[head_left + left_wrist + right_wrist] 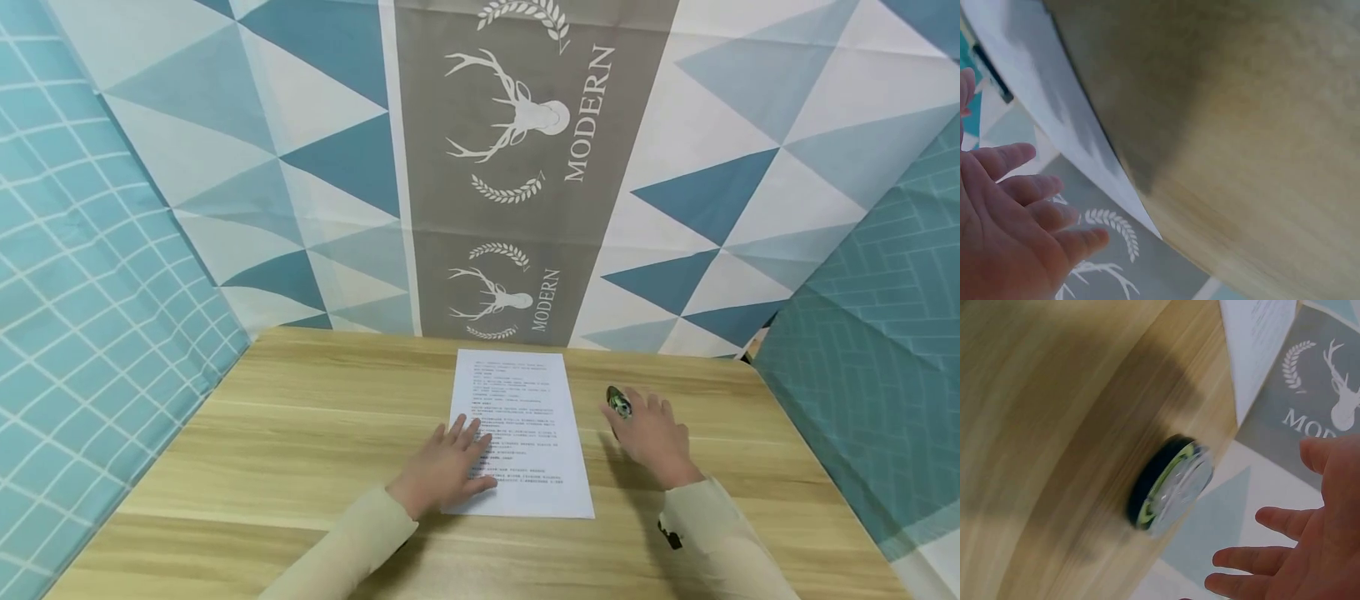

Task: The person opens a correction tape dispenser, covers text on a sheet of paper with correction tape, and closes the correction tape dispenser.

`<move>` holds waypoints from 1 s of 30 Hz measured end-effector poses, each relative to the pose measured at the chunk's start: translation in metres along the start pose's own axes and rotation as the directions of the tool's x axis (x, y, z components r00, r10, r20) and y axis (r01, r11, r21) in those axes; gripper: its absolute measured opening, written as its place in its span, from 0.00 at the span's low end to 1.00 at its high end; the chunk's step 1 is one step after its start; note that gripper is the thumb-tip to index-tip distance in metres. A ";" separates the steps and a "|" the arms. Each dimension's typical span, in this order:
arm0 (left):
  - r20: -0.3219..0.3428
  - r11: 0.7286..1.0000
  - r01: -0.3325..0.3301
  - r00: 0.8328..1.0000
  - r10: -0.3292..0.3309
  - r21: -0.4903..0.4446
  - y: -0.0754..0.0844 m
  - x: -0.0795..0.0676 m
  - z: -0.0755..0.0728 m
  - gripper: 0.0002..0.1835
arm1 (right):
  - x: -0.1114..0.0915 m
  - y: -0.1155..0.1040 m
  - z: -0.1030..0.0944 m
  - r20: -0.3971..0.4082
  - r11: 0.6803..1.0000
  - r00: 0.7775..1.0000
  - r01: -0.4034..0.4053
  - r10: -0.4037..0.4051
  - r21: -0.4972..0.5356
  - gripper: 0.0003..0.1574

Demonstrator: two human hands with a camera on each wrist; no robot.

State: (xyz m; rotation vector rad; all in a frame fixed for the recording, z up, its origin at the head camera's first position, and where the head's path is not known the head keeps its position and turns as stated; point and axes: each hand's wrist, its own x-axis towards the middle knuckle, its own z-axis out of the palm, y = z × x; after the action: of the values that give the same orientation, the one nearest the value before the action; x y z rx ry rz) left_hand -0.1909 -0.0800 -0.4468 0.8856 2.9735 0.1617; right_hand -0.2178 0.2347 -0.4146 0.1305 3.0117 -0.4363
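My left hand hovers with spread fingers over the left side of a printed sheet of paper. The same palm and its straight fingers appear at the lower left of the left wrist view. To the right of the sheet, my right hand reaches over the table beside a small oval object. In the right wrist view this object has a dark side, a green band and a clear casing. The fingers there are straight and apart from it, holding nothing.
Both hands are over a wood-grain table. A patterned cloth backdrop with deer heads and triangles hangs at its far edge. Blue cloth lines the left, and green-blue cloth the right.
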 end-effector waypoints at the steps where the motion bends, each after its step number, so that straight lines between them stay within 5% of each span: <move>1: 0.001 1.000 -0.013 1.000 0.013 0.005 0.001 -0.001 0.001 0.37 | 0.000 0.002 0.000 0.003 1.000 1.000 0.000 0.000 -0.002 0.56; 10: 0.006 0.997 -0.076 0.997 0.076 0.001 0.002 -0.006 0.011 0.35 | -0.001 0.013 0.001 0.031 1.000 0.999 -0.016 0.015 0.017 0.49; 30: 0.072 0.996 -0.084 0.994 0.087 -0.034 0.000 -0.009 0.012 0.35 | 0.015 0.028 0.009 0.077 0.997 0.997 -0.026 0.020 0.068 0.46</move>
State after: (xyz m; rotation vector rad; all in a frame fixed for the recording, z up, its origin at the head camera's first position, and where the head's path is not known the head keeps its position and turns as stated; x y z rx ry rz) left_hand -0.1827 -0.0833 -0.4586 0.9933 2.8598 0.1738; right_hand -0.2287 0.2600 -0.4329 0.1497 2.9183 -0.5299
